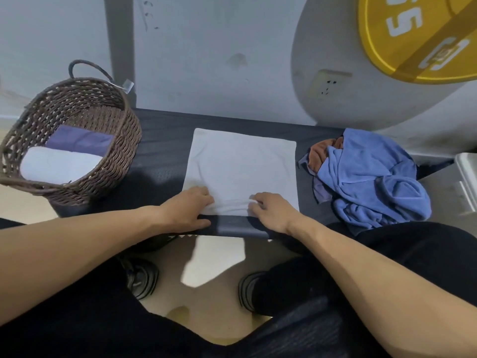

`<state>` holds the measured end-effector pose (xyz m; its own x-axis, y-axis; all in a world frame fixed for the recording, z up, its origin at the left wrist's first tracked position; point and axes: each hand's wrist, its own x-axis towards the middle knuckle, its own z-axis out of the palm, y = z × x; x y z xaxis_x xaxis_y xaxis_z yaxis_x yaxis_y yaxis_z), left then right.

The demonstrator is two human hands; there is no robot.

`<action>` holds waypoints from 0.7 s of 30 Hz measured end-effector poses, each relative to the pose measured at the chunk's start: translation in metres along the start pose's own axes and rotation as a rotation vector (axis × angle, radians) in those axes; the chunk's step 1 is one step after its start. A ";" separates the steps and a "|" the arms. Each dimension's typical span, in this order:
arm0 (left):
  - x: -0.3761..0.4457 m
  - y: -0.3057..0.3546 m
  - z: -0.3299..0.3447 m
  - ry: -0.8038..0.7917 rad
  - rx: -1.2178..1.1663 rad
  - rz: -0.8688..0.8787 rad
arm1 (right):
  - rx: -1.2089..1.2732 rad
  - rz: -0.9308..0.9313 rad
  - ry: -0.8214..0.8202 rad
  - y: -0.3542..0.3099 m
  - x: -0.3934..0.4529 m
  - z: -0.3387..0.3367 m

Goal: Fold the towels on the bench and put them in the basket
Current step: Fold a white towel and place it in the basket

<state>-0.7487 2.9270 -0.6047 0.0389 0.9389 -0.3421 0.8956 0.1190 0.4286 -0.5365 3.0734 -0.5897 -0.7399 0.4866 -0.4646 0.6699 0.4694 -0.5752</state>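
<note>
A white towel [240, 164] lies spread flat on the dark bench [160, 148]. My left hand [188, 209] grips its near left edge, fingers curled over the bunched cloth. My right hand [271, 209] pinches the near edge a little to the right of it. A brown wicker basket [108, 161] stands on the bench's left end and holds a folded white towel [56, 166] and a folded purple towel [80, 142]. At the right end lies a crumpled blue towel [371, 177] over an orange-brown one [320, 151].
A grey wall [206, 60] with a socket [327, 83] rises directly behind the bench. A grey and yellow round object [402, 47] hangs at the upper right. A metal frame [467, 182] is at the right edge. My knees and shoes are below the bench edge.
</note>
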 end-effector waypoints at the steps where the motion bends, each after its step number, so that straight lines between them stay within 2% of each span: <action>1: 0.000 -0.001 -0.001 0.034 -0.025 0.011 | 0.002 0.008 -0.012 0.000 0.000 -0.001; 4: 0.003 -0.006 -0.013 0.078 -0.213 -0.075 | -0.105 -0.004 -0.070 -0.002 -0.003 -0.006; 6: 0.006 -0.012 -0.024 0.040 -0.258 -0.128 | -0.340 -0.040 -0.127 -0.001 -0.005 -0.007; 8: 0.009 -0.017 -0.034 -0.029 -0.242 -0.157 | -0.451 -0.057 -0.127 -0.002 -0.005 -0.008; 11: 0.012 -0.021 -0.040 -0.115 -0.243 -0.206 | -0.369 0.001 -0.075 -0.002 -0.002 -0.019; 14: 0.012 -0.025 -0.041 -0.177 -0.265 -0.242 | -0.365 0.134 -0.183 0.001 -0.002 -0.042; 18: 0.005 -0.034 -0.047 -0.391 -0.478 -0.349 | -0.037 0.318 -0.454 0.010 -0.010 -0.072; 19: 0.003 -0.036 -0.049 -0.447 -0.571 -0.380 | 0.045 0.332 -0.481 0.012 -0.011 -0.076; 21: -0.001 -0.043 -0.051 -0.464 -0.715 -0.443 | 0.246 0.327 -0.401 0.017 -0.011 -0.078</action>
<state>-0.8095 2.9376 -0.5802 0.0712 0.5578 -0.8269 0.3947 0.7456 0.5369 -0.5121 3.1341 -0.5421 -0.4943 0.2379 -0.8361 0.8693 0.1331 -0.4761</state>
